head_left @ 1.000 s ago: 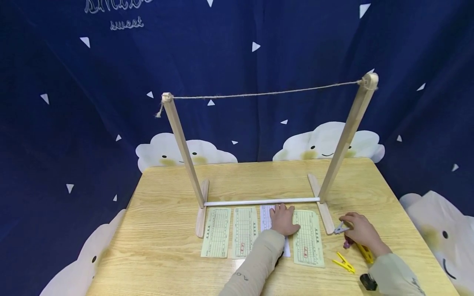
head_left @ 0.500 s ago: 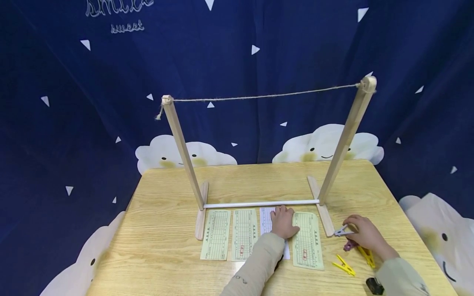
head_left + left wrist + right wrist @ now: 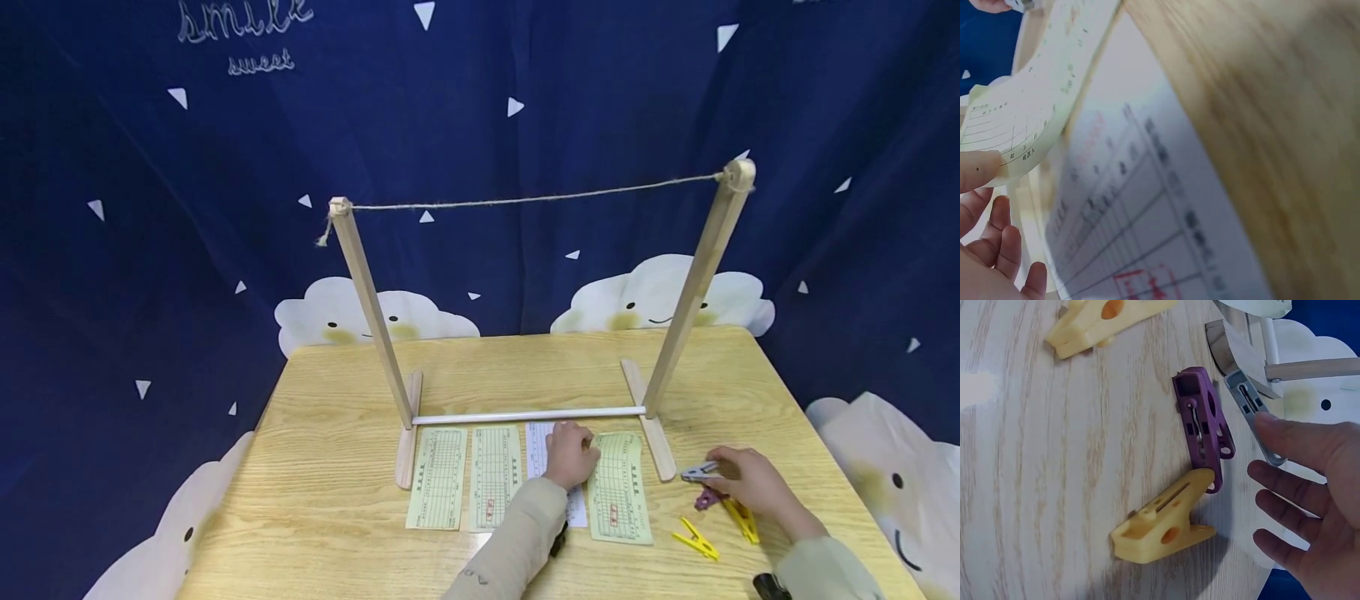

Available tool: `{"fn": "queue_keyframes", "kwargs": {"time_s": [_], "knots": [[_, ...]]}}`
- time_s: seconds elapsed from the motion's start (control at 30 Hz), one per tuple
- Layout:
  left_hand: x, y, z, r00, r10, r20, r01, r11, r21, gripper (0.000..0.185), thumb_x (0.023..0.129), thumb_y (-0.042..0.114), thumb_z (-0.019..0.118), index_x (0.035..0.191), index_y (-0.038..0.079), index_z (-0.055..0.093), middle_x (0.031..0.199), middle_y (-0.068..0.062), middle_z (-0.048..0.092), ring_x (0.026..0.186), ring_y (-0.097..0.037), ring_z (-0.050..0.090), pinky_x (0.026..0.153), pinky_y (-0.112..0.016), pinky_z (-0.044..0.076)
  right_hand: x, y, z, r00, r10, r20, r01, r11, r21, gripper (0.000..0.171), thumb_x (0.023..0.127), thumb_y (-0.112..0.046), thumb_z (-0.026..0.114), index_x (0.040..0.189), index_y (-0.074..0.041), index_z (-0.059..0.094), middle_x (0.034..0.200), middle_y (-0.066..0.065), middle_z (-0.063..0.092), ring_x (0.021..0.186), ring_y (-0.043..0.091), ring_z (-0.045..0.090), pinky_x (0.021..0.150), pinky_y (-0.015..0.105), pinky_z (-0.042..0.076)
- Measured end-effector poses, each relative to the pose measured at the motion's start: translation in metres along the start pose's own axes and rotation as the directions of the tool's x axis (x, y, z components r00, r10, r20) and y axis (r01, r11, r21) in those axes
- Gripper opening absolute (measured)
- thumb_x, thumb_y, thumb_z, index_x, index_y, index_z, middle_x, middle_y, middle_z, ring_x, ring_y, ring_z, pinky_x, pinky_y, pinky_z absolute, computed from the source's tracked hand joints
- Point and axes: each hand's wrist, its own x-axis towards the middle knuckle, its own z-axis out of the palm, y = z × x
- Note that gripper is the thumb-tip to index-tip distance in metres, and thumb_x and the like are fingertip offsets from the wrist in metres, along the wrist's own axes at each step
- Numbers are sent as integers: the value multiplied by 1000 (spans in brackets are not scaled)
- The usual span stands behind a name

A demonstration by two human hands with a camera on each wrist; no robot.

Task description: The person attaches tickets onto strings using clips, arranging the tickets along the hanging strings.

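The right hand (image 3: 750, 481) pinches a grey clip (image 3: 700, 473) by its tail; it could slip. The left hand (image 3: 570, 454) lifts a green slip's (image 3: 619, 487) edge, seemingly thumb-pinched, which could crease or nudge the white slip (image 3: 1147, 219).

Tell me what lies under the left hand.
Under the left hand lies a white printed slip; its near end shows below the wrist. The thumb lifts the edge of the neighbouring pale green slip. The white slip's middle is covered by the hand.

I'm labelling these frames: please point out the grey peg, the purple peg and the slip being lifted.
grey peg (image 3: 1254, 412), right wrist view, middle of its body.
purple peg (image 3: 1204, 428), right wrist view, middle of its body.
lifted slip (image 3: 1029, 94), left wrist view, its curled printed face.
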Motion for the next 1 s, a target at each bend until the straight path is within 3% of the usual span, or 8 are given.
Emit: {"fn": "queue_keyframes", "kwargs": {"time_s": [0.17,0.37,0.73,1.0], "knots": [[-3,2,-9,999,42,-17,-44,986,-163,9,77,11,68,84,5,67,75,4,53,72,-8,44,68,-21,36,-3,-7,-5,998,55,25,-55,998,20,28,72,-14,75,94,-1,63,82,6,64,75,26,59,68,43,45],[-1,2,-14,994,108,-27,-111,947,-302,6,76,4,68,79,1,64,65,2,51,58,-2,39,61,-14,36,-9,-11,-9,996,84,-4,-84,995,61,31,74,-15,74,97,1,62,82,10,64,75,30,60,66,46,48],[-4,8,-25,990,138,-1,-125,896,-425,7,77,1,68,81,-2,63,65,4,52,60,4,41,58,-12,40,-14,-16,-14,992,49,-119,-44,998,45,31,71,-10,75,97,2,63,80,8,64,69,21,57,64,44,47],[-7,16,-39,987,162,24,-132,875,-467,7,77,3,67,81,-2,65,68,1,57,61,4,45,58,-12,42,-16,-22,-19,975,43,-219,-30,998,61,29,72,-8,75,96,1,64,78,5,63,67,8,53,60,34,47]]}}
